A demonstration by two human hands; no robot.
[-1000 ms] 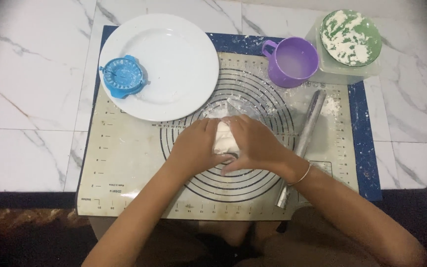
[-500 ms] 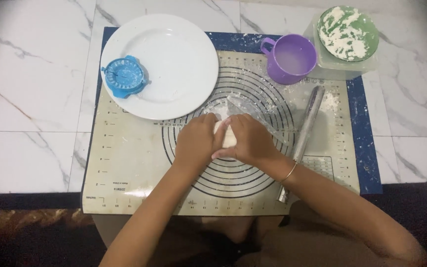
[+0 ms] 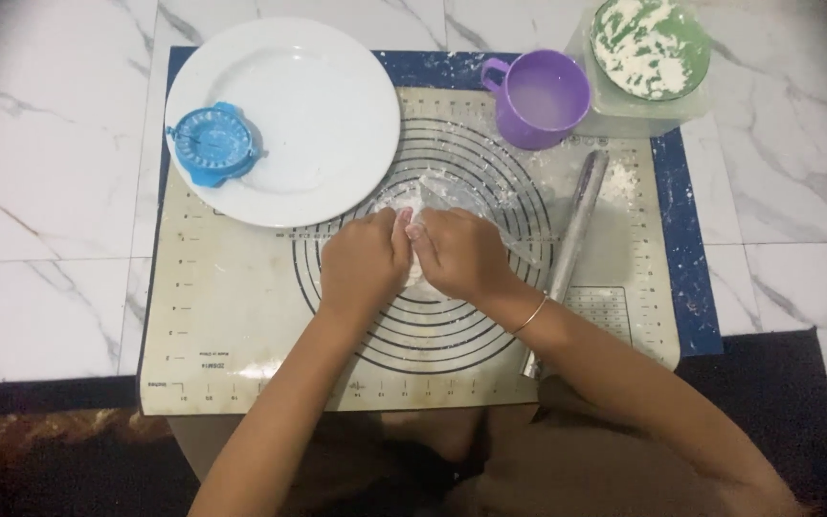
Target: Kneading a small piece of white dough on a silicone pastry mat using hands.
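A small lump of white dough (image 3: 412,251) sits between the two hands at the middle of the frame, over the inner rings printed on the pastry mat (image 3: 232,325). Only a narrow strip of it shows in the gap between the hands, so its visible part runs up and down the frame; its full shape and true long axis are hidden. What shows is pale, soft-looking and floury.

The left hand (image 3: 364,262) is curled against the dough from the left, fingers bent round it. The right hand (image 3: 459,253) presses in from the right, likewise closed about the lump, with a thin bangle (image 3: 529,314) on its wrist. The fingertips of both meet just above the dough, where a dusting of flour (image 3: 423,191) is smeared on the mat.

Just right of the hands a rolling pin (image 3: 571,251) lies on the mat, its length running from the upper right down toward the lower middle, slightly tilted. Above the hands, at the upper middle, stands a purple mug (image 3: 540,98) with its handle to the left. In the upper right corner a green bowl (image 3: 651,46) of flour rests in a clear container (image 3: 624,117). At the upper left a white plate (image 3: 318,124) overlaps the mat's edge, with a blue round dumpling press (image 3: 211,144) lying on its left side. The mat lies on a white marble counter (image 3: 40,191).
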